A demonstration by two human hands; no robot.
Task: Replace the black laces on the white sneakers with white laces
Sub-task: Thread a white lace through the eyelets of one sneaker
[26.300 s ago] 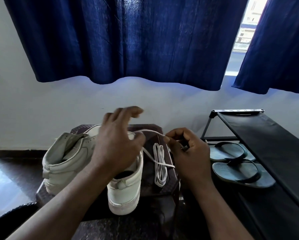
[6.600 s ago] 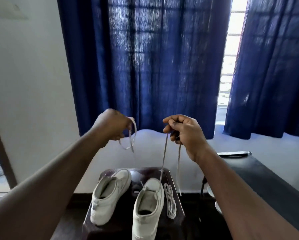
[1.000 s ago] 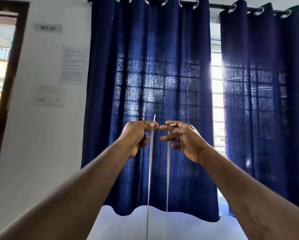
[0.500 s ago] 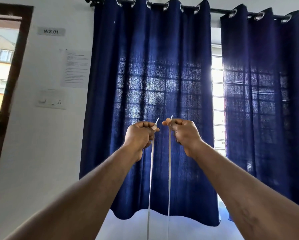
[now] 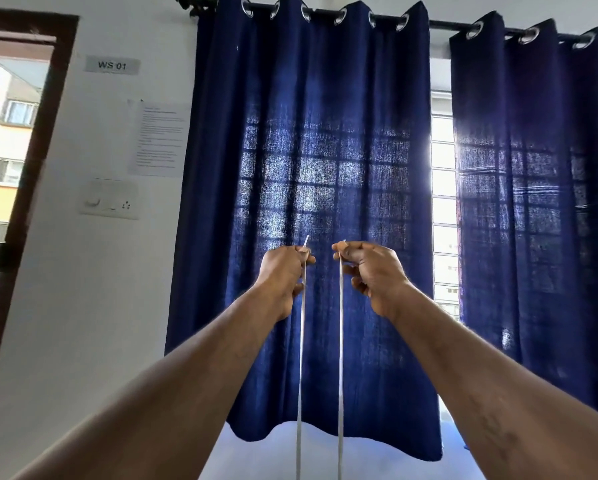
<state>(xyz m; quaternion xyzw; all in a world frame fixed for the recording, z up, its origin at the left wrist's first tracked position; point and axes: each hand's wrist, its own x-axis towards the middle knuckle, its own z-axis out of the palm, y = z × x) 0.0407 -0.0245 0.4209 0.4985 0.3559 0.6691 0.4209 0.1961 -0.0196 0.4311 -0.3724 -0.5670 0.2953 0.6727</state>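
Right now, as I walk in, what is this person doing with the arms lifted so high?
A person holds two strands of thin flat white shoelace up before the dark blue curtain. The left hand pinches one near its tip, the right hand the other, at about the same height. Both strands hang straight down, side by side, and leave the picture at the bottom.

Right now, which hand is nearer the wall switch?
Left. The left hand is below and right of the switch; the right hand is farther right. Each pinches an end of the lace.
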